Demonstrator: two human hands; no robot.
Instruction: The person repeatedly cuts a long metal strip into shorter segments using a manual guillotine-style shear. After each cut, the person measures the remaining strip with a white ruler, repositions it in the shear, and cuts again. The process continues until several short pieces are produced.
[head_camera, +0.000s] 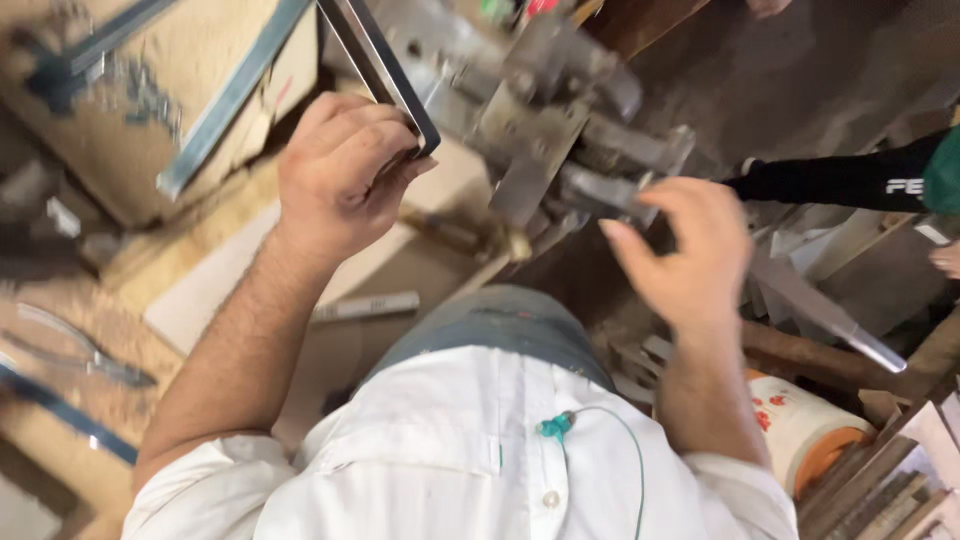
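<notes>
Left hand (340, 175) grips the bent metal strip (385, 70) beside the bench machine (560, 120); right hand (685, 255), fingers spread and empty, risks pinching there.

Head view, warm indoor light, moderately bright. The shirt (450, 450) at 6 o'clock is the brightest area, close to overexposed, with little fabric detail. The floor (800, 70) at 1 o'clock falls into dim shadow. Motion blur smears the machine (560, 110) at 12 o'clock and softens the right hand (685, 250); the left hand (340, 175) is somewhat sharper. Edges at 9 and 10 o'clock are soft and out of focus. A metal strip (835, 320) at 3 o'clock shows slight glare.
</notes>
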